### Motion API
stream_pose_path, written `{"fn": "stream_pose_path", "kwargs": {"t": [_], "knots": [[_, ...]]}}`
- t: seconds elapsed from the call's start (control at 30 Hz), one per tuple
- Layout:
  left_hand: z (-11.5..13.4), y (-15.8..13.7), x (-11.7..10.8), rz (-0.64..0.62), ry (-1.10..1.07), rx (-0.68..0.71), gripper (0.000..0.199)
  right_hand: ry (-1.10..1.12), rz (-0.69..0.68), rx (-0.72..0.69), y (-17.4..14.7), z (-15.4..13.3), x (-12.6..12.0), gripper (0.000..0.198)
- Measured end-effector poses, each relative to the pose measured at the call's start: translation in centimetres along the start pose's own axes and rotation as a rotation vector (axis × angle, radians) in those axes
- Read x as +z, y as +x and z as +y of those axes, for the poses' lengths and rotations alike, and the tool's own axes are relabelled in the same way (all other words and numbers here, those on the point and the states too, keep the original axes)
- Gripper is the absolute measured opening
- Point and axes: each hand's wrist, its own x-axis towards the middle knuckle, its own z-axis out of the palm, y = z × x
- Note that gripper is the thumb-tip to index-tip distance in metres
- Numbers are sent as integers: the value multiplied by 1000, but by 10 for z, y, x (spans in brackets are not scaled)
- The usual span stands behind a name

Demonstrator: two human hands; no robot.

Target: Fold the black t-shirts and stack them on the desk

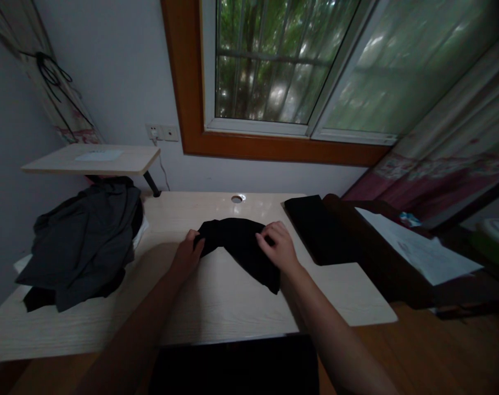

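Note:
A piece of black clothing (pixel 236 233) lies bent in an arch on the pale wooden desk; its exact kind is hard to make out in the dim light. My left hand (pixel 188 249) is closed on its left end, thumb and fingers pinched together. On the upper right edge, my right hand (pixel 280 245) pinches the same cloth between thumb and curled fingers. From there a tapering part of the clothing hangs toward me across the desktop, its tip lying below my right wrist.
At the left, dark grey clothes (pixel 87 238) are heaped beside a raised shelf (pixel 93 159). Folded black cloth (pixel 319 230) lies on the desk's right side. Beyond it, white sheets (pixel 418 247) rest on a dark brown surface. A window (pixel 286 60) is behind the desk (pixel 233 307).

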Motion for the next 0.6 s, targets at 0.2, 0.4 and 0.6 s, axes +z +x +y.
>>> {"fn": "stream_pose_path", "kwargs": {"t": [0.2, 0.4, 0.6], "knots": [[-5, 3, -2, 41, -179, -13, 25, -233, -269, -72, 1, -44, 43, 67], [-2, 5, -12, 174, -363, 80, 37, -197, -134, 140, 5, -25, 50, 47], [6, 0, -24, 482, -220, 123, 30, 170, -82, 348, 36, 3, 5, 20]]}}
